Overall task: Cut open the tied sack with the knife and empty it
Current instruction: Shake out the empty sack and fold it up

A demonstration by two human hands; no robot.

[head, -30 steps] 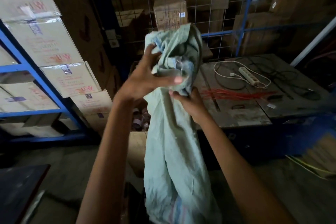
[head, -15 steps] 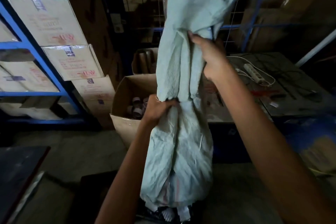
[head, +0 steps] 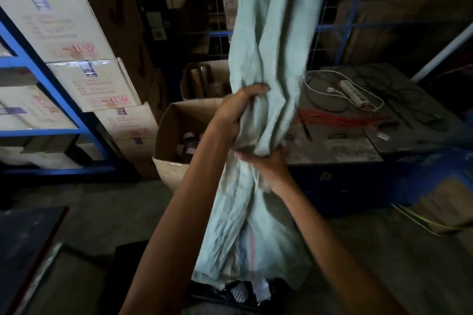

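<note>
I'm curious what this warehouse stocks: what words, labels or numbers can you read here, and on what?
On the stacked cartons: red and blue print, too blurred to read.
On the sack: no lettering visible, only faint stripes.
Nothing here can be quoted.

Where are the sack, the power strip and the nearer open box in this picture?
sack [head: 268, 33], head view, its upper folds.
power strip [head: 354, 93], head view, middle of its body.
nearer open box [head: 166, 135], head view, its left wall.

Carton [head: 167, 133] holding rolls [head: 190, 146], perhaps; power strip [head: 354, 93]
</note>
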